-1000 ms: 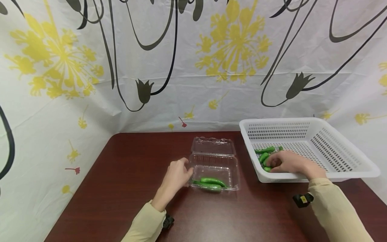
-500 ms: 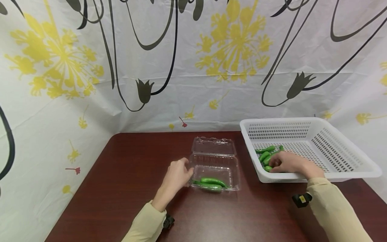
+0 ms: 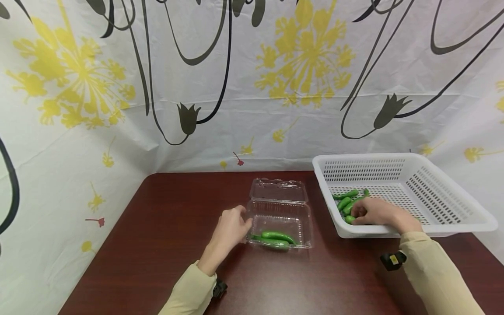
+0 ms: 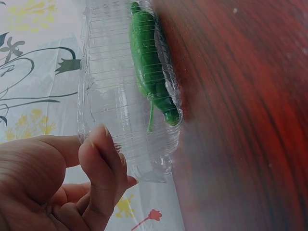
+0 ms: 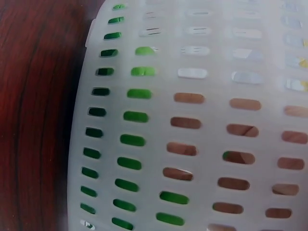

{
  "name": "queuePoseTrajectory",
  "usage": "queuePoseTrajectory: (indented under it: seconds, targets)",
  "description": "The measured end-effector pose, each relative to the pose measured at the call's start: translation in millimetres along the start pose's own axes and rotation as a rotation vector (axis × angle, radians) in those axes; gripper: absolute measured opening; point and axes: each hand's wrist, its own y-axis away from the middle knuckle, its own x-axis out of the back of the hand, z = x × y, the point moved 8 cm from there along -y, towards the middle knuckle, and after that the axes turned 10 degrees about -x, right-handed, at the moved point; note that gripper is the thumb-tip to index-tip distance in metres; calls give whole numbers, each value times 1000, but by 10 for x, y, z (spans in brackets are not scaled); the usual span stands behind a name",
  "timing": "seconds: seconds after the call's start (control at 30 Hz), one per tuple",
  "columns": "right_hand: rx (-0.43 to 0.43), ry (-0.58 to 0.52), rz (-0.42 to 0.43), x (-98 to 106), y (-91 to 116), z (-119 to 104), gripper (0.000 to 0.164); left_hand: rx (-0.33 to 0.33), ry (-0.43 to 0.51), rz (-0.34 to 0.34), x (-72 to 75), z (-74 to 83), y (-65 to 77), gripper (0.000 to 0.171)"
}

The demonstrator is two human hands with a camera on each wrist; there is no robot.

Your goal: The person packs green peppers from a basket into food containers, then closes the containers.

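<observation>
In the head view, my left hand (image 3: 229,229) is at the left side of an open clear plastic clamshell container (image 3: 275,214), its thumb and fingers pinching the side wall. Two green chili peppers (image 3: 275,241) lie along the container's near side. My right hand (image 3: 374,213) reaches into a white perforated basket (image 3: 453,227), its fingers bent down among several more green peppers (image 3: 346,202). In the right wrist view, skin and green peppers (image 5: 132,140) show only through the slots of the basket wall (image 5: 159,110); the fingertips are hidden.
The container and basket stand on a dark red-brown wooden table (image 3: 177,210), the basket at the right. Behind it hangs a white cloth (image 3: 236,109) with yellow and grey flower prints. The container's clear lid (image 3: 278,190) lies folded back towards the cloth.
My right hand has shifted slightly among the peppers, uncovering a little more of them on its left. The left hand and container look unmoved.
</observation>
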Motion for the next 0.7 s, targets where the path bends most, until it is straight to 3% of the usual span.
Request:
queuePoseTrajectory:
  seconds: [0.2,0.7]
  targets:
    - [13,-2,32,30,1,-3,18,4,5,-4,-6,-7,4,36]
    - [29,10,213,163,58,-40,23,-5,-13,-7,3,-9,-6,35]
